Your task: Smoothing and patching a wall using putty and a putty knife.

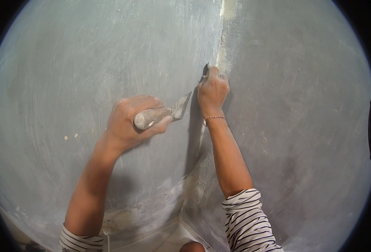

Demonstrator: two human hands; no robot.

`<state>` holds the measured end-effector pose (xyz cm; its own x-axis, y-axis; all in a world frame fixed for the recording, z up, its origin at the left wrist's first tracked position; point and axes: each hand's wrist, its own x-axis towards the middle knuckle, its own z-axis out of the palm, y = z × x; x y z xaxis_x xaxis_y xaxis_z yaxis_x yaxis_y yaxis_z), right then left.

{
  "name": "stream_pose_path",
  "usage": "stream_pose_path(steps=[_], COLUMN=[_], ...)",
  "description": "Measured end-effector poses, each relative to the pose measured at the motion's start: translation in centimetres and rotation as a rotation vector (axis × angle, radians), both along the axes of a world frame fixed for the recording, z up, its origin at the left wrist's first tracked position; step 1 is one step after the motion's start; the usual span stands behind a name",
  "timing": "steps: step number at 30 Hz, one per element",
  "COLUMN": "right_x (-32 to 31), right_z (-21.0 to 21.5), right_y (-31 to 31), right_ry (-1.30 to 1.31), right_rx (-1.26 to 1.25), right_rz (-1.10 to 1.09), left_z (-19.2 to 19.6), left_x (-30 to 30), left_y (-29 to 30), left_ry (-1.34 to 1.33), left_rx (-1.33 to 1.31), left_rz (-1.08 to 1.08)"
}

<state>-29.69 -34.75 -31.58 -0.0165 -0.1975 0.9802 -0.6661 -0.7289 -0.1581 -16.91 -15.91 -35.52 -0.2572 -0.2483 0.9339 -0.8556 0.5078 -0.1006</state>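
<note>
My left hand (128,119) is closed round the worn handle of a putty knife (152,117). Its metal blade points up and to the right, close to the corner between two grey walls. Farther up, my right hand (213,90) is closed and pressed against the corner seam (220,54), where pale filler shows. A small dark blade-like edge (205,69) sticks out at the left of its fingertips; the rest of that thing is hidden by the hand.
Grey plastered walls (67,75) meet at the corner and carry pale specks and scuffs. Whitish patches mark the lower left wall. A white cable (108,239) hangs from a small fitting (106,230) low on the left, and a pale ledge or skirting (160,239) runs along the bottom.
</note>
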Motion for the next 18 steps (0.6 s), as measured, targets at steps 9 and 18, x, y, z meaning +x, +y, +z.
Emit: stream_pose_path(steps=[9,18], right_x=[0.5,0.7], right_z=[-2.2,-3.3], right_y=[-1.0,-0.3], right_ry=[-0.182,-0.099], right_rx=[-0.426,-0.407], right_rz=[0.171,0.155], left_z=[0.8,2.7], left_x=[-0.5,-1.5], left_y=[-0.1,-1.8], left_ry=[0.033,0.162], left_rx=[0.038,0.038], left_rz=[-0.015,-0.057])
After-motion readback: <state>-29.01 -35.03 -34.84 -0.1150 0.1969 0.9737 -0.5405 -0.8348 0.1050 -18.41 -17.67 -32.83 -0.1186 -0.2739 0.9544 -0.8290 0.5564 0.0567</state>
